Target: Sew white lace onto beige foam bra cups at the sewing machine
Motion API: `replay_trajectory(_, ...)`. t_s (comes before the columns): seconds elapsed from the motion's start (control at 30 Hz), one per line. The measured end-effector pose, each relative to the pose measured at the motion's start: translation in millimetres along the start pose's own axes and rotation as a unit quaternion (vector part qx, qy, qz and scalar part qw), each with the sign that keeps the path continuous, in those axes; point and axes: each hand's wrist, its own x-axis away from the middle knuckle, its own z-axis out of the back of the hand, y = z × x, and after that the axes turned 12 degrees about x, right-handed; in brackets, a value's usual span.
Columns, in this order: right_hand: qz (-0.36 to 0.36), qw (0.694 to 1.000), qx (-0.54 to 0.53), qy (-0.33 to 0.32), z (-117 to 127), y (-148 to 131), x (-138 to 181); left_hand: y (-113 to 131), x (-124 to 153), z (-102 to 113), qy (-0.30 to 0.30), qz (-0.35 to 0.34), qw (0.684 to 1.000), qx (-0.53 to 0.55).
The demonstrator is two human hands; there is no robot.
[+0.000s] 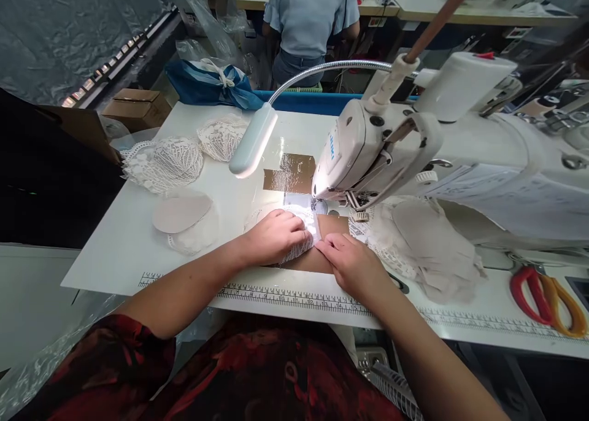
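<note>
A white lace piece (pixel 309 218) lies at the needle area of a white sewing machine (pixel 350 142), with a pale strip along its right edge. My left hand (pixel 278 234) rests on top of the lace, fingers bent and held together, pressing it to the table. At the near end of the strip, my right hand (pixel 352 258) pinches the edge of the piece between thumb and fingers. Brown tape (pixel 332 224) covers the table under the work. My left fingers partly hide the lace, and the presser foot is hard to make out.
Lace cups (pixel 163 163) and a beige oval pad (pixel 183 212) lie left. Beige fabric pieces (pixel 427 243) are heaped right, near red-and-orange-handled scissors (pixel 547 298). A lamp (pixel 253 140) hangs over the table (pixel 110 249). A person (pixel 306 25) sits beyond.
</note>
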Motion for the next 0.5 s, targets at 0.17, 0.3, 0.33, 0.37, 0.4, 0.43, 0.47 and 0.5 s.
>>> replay_trajectory(0.17,-0.007,0.998,-0.016,0.057,-9.5,-2.9,7.4,1.5,0.5,0.1,-0.036,-0.034,0.998,-0.029)
replay_trajectory(0.3,-0.009,0.995,-0.020,0.095,-15.4,-3.7,9.8,3.9,1.3,2.6,-0.042,-0.030,0.998,-0.029)
replay_trajectory(0.33,-0.010,0.994,-0.021,0.104,-16.4,-3.8,9.9,4.4,1.6,2.9,-0.043,-0.030,0.998,-0.029)
replay_trajectory(0.37,-0.011,0.993,-0.022,0.111,-17.2,-3.9,9.8,4.7,1.8,3.1,-0.045,-0.030,0.998,-0.029)
replay_trajectory(0.4,-0.011,0.993,-0.024,0.117,-17.8,-4.0,9.7,4.9,1.9,3.0,-0.047,-0.030,0.998,-0.027)
replay_trajectory(0.43,-0.012,0.992,-0.026,0.122,-18.2,-4.0,9.6,5.0,1.9,2.7,-0.048,-0.032,0.998,-0.026)
replay_trajectory(0.47,-0.013,0.992,-0.029,0.124,-18.6,-3.9,9.5,5.1,1.8,2.3,-0.049,-0.033,0.998,-0.025)
replay_trajectory(0.5,-0.015,0.991,-0.033,0.126,-18.8,-3.8,9.4,5.0,1.8,1.6,-0.050,-0.035,0.998,-0.025)
